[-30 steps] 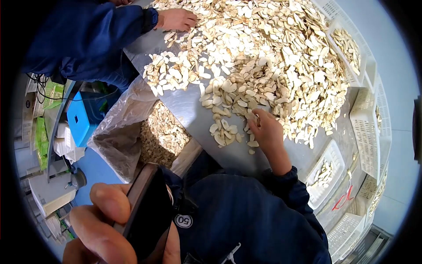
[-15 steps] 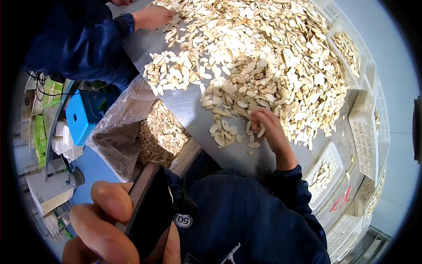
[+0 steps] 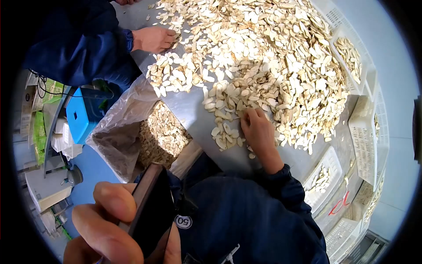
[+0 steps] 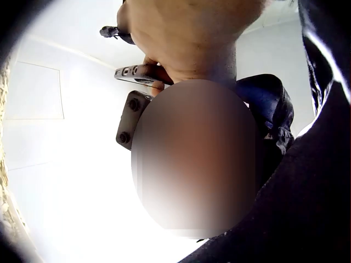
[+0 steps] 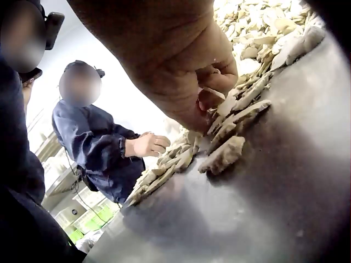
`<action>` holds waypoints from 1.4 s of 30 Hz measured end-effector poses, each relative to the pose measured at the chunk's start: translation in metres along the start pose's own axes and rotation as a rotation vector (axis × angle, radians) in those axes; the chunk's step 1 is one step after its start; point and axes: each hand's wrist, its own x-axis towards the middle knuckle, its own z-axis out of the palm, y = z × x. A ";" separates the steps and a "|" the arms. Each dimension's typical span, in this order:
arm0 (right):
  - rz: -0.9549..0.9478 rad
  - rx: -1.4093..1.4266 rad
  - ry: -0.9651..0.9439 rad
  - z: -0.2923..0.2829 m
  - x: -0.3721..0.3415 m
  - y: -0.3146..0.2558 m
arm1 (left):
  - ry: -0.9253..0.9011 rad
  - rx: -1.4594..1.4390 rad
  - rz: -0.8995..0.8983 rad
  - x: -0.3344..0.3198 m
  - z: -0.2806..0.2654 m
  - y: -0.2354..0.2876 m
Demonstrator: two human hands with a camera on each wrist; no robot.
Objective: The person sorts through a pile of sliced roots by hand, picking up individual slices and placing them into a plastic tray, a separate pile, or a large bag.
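In the head view my left hand [image 3: 105, 229] grips a dark phone [image 3: 151, 215] close to the camera, fingers bent round its edge. The left wrist view shows that hand [image 4: 192, 35] and the end of the phone [image 4: 134, 72] from below. My right hand [image 3: 259, 134] is at the near edge of a wide heap of pale dried slices [image 3: 285, 83] on a metal table [image 3: 193, 110]. Up close in the right wrist view, the fingers of my right hand [image 5: 186, 82] are curled, with a slice [image 5: 213, 94] pinched between them and the thumb.
A plastic-lined container [image 3: 116, 132] full of slices stands left of the table. Another person's hand [image 3: 154, 39] works at the heap's far left. White baskets [image 3: 367, 136] line the right side, near a small tray [image 3: 329, 171] and red-handled scissors [image 3: 339, 204].
My right hand drew back slightly to the right, then moved left again onto slices at the heap's edge. The other person's hand pulled left, then came nearer. My left hand keeps the phone.
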 end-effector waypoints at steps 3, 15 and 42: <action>-0.007 0.005 0.062 -0.002 -0.002 -0.006 | 0.036 -0.140 0.058 -0.010 -0.006 -0.002; -0.011 -0.065 0.073 0.000 -0.001 -0.003 | 0.085 -0.004 0.122 0.000 0.002 -0.014; 0.005 0.090 -0.168 -0.019 -0.020 -0.001 | 0.042 -0.133 0.117 -0.010 -0.004 -0.016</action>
